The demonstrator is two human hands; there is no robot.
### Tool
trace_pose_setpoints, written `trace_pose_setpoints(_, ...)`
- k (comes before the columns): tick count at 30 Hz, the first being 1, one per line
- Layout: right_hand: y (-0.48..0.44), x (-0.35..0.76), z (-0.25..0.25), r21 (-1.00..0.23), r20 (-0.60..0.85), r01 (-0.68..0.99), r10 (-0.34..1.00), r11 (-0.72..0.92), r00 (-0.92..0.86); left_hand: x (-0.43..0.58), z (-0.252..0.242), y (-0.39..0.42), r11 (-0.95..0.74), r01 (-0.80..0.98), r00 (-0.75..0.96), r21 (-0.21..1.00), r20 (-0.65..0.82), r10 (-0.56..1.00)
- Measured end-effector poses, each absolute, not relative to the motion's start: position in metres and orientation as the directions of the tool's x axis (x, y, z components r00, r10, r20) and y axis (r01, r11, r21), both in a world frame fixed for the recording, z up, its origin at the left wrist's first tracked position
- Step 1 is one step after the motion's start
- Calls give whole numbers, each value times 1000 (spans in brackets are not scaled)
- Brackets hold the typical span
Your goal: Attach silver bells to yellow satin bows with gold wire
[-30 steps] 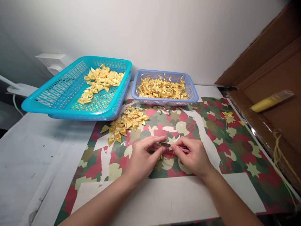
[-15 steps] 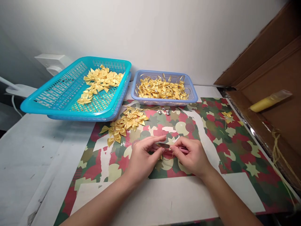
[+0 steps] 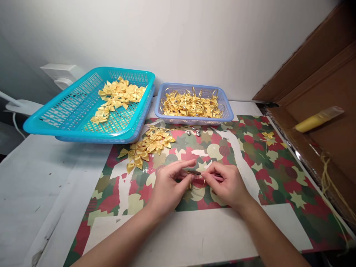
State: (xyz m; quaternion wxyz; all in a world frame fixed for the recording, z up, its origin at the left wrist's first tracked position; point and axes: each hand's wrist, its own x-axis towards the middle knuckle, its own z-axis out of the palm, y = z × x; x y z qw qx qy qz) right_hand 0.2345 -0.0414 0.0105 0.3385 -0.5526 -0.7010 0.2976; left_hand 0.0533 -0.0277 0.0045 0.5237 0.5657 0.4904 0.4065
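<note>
My right hand [image 3: 226,183] is closed around a slim tool with a pink handle and a dark metal tip, which looks like tweezers [image 3: 219,178]. The tip points left toward my left hand [image 3: 171,183], whose thumb and fingers come together on a thin gold wire [image 3: 204,182]. Part of that wire curves in a loop below the tool; the rest is hidden by my fingers. Beyond my left hand lies a loose pile of yellow satin bows [image 3: 150,146]. A few small silver bells [image 3: 189,133] rest farther back, beside some straight gold wires [image 3: 178,128].
A turquoise basket [image 3: 66,128] with yellow bows stands back left, stacked on a blue one. Behind the bells, a periwinkle basket [image 3: 194,120] holds bows with gold loops. Cardboard [image 3: 319,81] borders the right side, with a yellow-filled tube [image 3: 318,119]. Patterned paper [image 3: 267,174] covers the table.
Both hands stay in nearly the same place. The dark tip of the tool has turned slightly and looks narrower now.
</note>
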Motion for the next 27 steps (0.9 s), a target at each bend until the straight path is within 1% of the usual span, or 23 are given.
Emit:
trace_pose_setpoints(3, -38, 247, 14, -770, 72, 615, 981, 170, -180, 52, 4, -27, 37, 137, 191, 990, -63, 980)
trace_pose_setpoints(4, -35, 253, 13, -736, 86, 656, 985, 165, -152, 52, 3, -27, 44, 138, 195, 990, -71, 978)
trace_pose_setpoints(7, -26, 266, 7, -598, 242, 790, 970, 135, 18, 52, 3, -27, 57, 144, 205, 988, -86, 975)
trace_pose_setpoints(8, -23, 268, 3, -557, 282, 819, 959, 137, 32, 52, 2, -27, 56, 146, 211, 988, -87, 974)
trace_pose_setpoints(10, -19, 268, -3, -483, 330, 860, 944, 166, 3, 52, 3, -28, 50, 151, 226, 987, -83, 971)
trace_pose_setpoints(12, -18, 261, -6, -440, 389, 876, 921, 196, -11, 51, 3, -28, 34, 159, 242, 987, -72, 968)
trace_pose_setpoints(14, -20, 252, -5, -444, 486, 841, 872, 310, -64, 51, 3, -28, 17, 162, 253, 987, -59, 966)
trace_pose_setpoints(15, -22, 246, -4, -435, 525, 808, 841, 398, -132, 52, 3, -28, 11, 160, 254, 987, -52, 966)
trace_pose_setpoints(17, -26, 237, -2, -376, 588, 739, 760, 559, -275, 52, 3, -27, 3, 154, 257, 988, -43, 965)
trace_pose_setpoints(18, -28, 233, -2, -344, 612, 727, 730, 594, -306, 52, 3, -27, -11, 154, 256, 988, -29, 966)
trace_pose_setpoints(20, -30, 229, -5, -290, 650, 735, 689, 614, -319, 52, 3, -27, -31, 162, 272, 986, -15, 962)
trace_pose_setpoints(22, -30, 227, -10, -225, 651, 758, 674, 612, -350, 52, 2, -26, -34, 164, 287, 986, -15, 958)
trace_pose_setpoints(24, -27, 227, -16, -136, 625, 783, 666, 607, -407, 51, 0, -25, -43, 165, 301, 985, -9, 954)
trace_pose_setpoints(27, -21, 227, -22, -16, 539, 788, 669, 615, -512, 49, -6, -21, -22, 207, 270, 978, -35, 962)
